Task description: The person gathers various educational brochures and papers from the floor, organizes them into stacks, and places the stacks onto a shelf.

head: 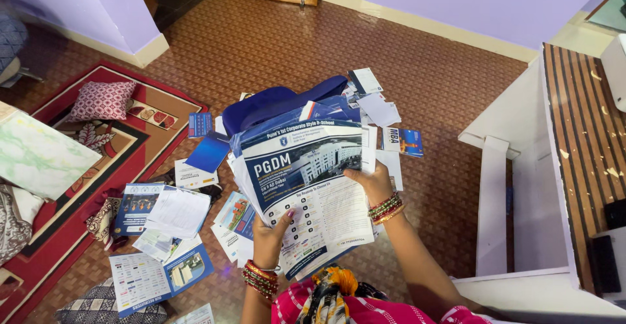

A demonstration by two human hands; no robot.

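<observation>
Head view shows a brown patterned tile floor (pixel 274 43) with many blue and white paper leaflets (pixel 163 232) lying loose at the left. Only one thick stack of blue-and-white printed brochures (pixel 306 193) is gathered; left hand (pixel 270 236) and right hand (pixel 373 182) both grasp it.

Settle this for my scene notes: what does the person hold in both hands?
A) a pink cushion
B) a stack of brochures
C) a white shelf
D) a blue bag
B: the left hand and right hand grip opposite edges of a stack of brochures above the floor.
</observation>
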